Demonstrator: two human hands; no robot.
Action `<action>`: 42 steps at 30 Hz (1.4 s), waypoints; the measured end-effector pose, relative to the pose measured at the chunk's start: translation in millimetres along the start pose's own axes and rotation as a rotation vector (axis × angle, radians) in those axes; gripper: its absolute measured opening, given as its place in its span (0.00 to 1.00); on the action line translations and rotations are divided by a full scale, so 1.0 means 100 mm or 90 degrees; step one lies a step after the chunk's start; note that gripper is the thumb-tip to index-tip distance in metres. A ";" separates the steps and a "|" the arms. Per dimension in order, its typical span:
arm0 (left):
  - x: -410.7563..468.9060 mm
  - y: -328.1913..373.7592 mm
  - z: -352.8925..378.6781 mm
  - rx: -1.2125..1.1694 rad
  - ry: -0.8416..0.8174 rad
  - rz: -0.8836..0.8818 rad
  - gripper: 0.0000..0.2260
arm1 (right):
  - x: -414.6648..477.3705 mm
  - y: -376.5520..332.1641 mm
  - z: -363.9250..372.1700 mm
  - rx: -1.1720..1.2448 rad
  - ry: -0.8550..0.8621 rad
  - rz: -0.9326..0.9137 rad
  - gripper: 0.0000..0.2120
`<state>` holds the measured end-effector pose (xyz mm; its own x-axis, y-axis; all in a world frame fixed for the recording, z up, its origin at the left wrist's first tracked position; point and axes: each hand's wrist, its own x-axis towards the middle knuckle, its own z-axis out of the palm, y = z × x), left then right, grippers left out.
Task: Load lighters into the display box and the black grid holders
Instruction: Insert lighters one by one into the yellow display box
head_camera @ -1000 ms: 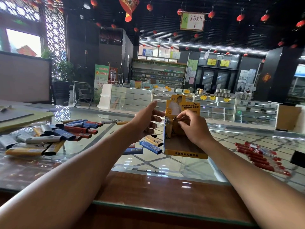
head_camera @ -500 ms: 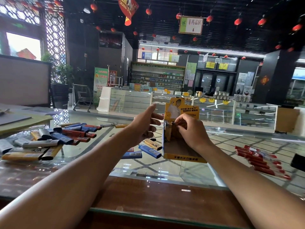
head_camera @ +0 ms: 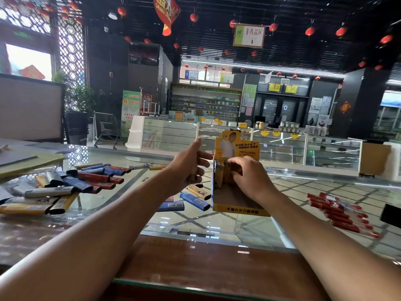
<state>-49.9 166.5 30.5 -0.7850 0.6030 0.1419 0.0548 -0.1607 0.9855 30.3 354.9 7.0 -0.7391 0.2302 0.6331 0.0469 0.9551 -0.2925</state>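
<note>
Right hand [head_camera: 247, 174] in display box [head_camera: 238, 210], pinching a lighter [head_camera: 222, 165]. Left hand [head_camera: 187, 168] just left of it, half-curled; grip unclear.

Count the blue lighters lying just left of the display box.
2. One blue lighter lies angled near the box front left corner; the other lies left of it, beside the left forearm. That forearm may hide more.
</note>
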 end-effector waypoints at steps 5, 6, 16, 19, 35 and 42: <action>-0.03 0.00 0.00 -0.011 0.009 0.008 0.29 | 0.00 -0.01 -0.01 -0.006 -0.035 0.016 0.25; -0.04 0.00 0.01 -0.012 0.010 0.013 0.30 | -0.01 -0.02 -0.02 -0.003 -0.034 0.016 0.25; -0.05 0.08 0.00 -0.038 0.003 0.065 0.21 | -0.06 -0.22 -0.19 0.235 0.106 -0.035 0.09; 0.00 0.04 0.01 -0.061 -0.021 0.094 0.16 | -0.10 -0.28 -0.20 0.348 0.051 -0.020 0.12; 0.03 -0.02 0.00 0.191 -0.099 0.153 0.08 | -0.02 -0.22 -0.26 0.552 0.144 0.007 0.05; 0.00 -0.04 0.00 0.155 -0.138 0.138 0.02 | -0.04 -0.24 -0.26 0.579 0.089 0.001 0.10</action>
<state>-50.2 167.0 26.3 -0.5916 0.7308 0.3406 0.3713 -0.1281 0.9196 50.1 336.3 29.9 -0.6486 0.3087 0.6958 -0.5423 0.4541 -0.7069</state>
